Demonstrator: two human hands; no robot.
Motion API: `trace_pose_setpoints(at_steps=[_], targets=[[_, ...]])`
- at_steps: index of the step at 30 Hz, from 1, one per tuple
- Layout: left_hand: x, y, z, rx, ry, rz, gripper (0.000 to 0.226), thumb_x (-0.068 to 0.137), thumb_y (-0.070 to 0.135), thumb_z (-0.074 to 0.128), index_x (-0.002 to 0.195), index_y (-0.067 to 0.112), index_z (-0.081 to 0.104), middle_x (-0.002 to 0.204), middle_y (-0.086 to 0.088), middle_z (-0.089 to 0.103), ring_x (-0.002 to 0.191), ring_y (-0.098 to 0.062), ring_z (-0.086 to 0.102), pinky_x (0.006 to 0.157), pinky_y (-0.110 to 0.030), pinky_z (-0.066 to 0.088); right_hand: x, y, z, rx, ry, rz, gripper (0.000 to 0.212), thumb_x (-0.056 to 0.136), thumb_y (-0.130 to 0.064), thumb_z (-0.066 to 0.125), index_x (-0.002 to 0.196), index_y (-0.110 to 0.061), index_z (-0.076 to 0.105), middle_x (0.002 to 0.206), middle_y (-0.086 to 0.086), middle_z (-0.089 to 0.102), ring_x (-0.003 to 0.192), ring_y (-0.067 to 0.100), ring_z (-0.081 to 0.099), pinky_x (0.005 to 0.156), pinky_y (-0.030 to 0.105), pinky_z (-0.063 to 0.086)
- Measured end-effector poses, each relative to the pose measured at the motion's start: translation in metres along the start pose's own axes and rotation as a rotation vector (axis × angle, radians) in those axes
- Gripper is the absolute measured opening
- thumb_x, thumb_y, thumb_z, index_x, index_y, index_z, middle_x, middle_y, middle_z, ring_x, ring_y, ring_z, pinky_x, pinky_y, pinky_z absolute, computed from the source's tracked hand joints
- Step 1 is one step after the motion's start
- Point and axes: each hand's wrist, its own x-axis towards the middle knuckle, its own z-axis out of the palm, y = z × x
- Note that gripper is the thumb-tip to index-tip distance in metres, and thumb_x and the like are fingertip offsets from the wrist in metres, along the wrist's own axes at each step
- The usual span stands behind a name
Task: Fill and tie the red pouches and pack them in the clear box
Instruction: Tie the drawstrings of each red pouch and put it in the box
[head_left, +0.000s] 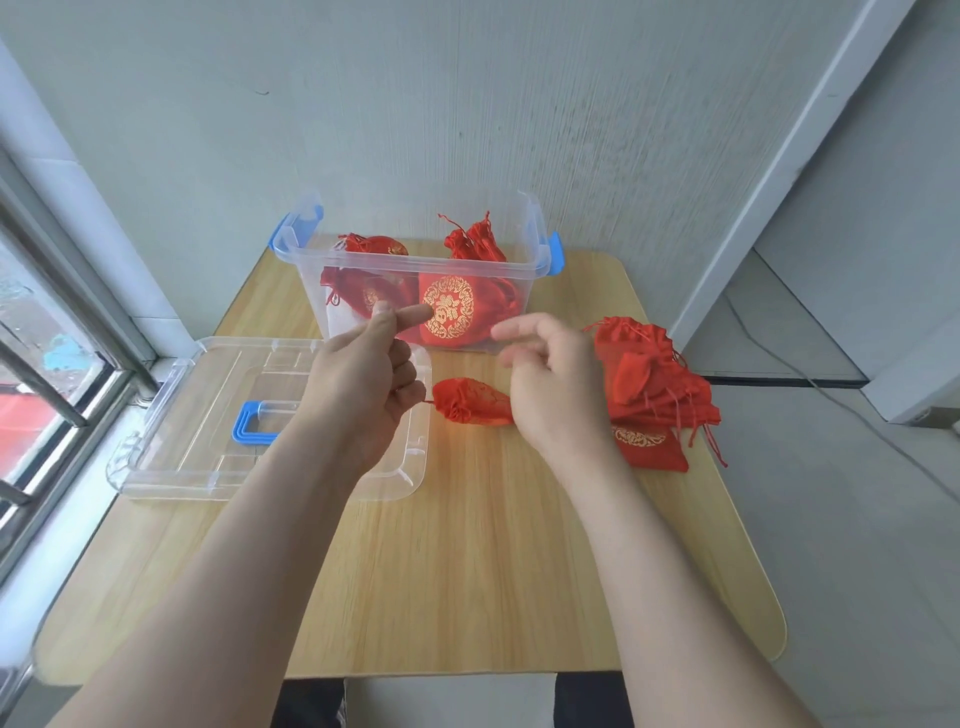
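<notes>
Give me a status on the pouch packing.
Done: several tied pouches sit in the box. In hand: one gathered pouch lies between the hands. The left hand grips its cord, and what the right hand holds is unclear. Left: a pile of flat pouches, and the lid is off.

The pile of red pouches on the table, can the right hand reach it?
Probably yes. The pile of red pouches lies on the table right beside the right hand, with nothing between them.
</notes>
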Motion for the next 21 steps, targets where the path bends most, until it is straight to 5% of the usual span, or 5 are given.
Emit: trace_pose_setpoints(at_steps=[5, 8, 10, 14, 21], targets=[[0.004, -0.001, -0.003, 0.117, -0.114, -0.102, 0.035, 0.106, 0.017, 0.045, 0.128, -0.002, 0.066, 0.066, 0.003, 0.031, 0.058, -0.014, 0.023, 0.055, -0.028, 0.024, -0.009, 0.011, 0.001, -0.126, -0.315, 0.094, 0.016, 0.09, -0.016, 0.072, 0.098, -0.028, 0.08, 0.092, -0.012, 0.077, 0.084, 0.002, 0.071, 0.061, 0.01, 0.048], [0.002, -0.003, -0.005, 0.253, -0.135, -0.081, 0.034, 0.102, -0.001, 0.041, 0.127, -0.004, 0.063, 0.067, -0.003, 0.05, 0.056, -0.014, 0.033, 0.057, -0.03, 0.03, -0.013, 0.013, 0.004, -0.137, -0.302, 0.117, 0.015, 0.094, -0.019, 0.069, 0.101, -0.028, 0.079, 0.091, -0.011, 0.075, 0.08, 0.005, 0.07, 0.055, 0.012, 0.046], [-0.001, -0.006, -0.007, 0.386, -0.176, -0.047, 0.037, 0.101, -0.007, 0.043, 0.132, 0.001, 0.061, 0.073, -0.007, 0.058, 0.056, -0.013, 0.039, 0.058, -0.03, 0.035, -0.012, 0.009, 0.004, -0.079, -0.261, 0.136, 0.022, 0.1, -0.021, 0.06, 0.1, -0.025, 0.081, 0.088, -0.015, 0.073, 0.082, 0.007, 0.068, 0.065, 0.02, 0.047], [-0.004, -0.011, -0.006, 0.572, -0.278, 0.011, 0.046, 0.101, -0.003, 0.05, 0.144, 0.011, 0.055, 0.076, -0.006, 0.064, 0.056, -0.014, 0.043, 0.057, -0.028, 0.04, -0.012, 0.001, 0.002, 0.088, -0.361, 0.234, 0.031, 0.099, -0.032, 0.061, 0.082, -0.013, 0.077, 0.072, -0.003, 0.057, 0.071, 0.013, 0.053, 0.072, 0.035, 0.041], [-0.01, -0.011, -0.002, 0.668, -0.348, 0.081, 0.02, 0.106, 0.013, 0.059, 0.123, 0.011, 0.069, 0.078, -0.002, 0.075, 0.066, -0.015, 0.057, 0.064, -0.028, 0.051, -0.013, 0.002, 0.004, 0.202, -0.244, 0.228, 0.02, 0.103, -0.026, 0.067, 0.088, -0.018, 0.078, 0.067, -0.007, 0.069, 0.066, 0.007, 0.06, 0.071, 0.025, 0.048]])
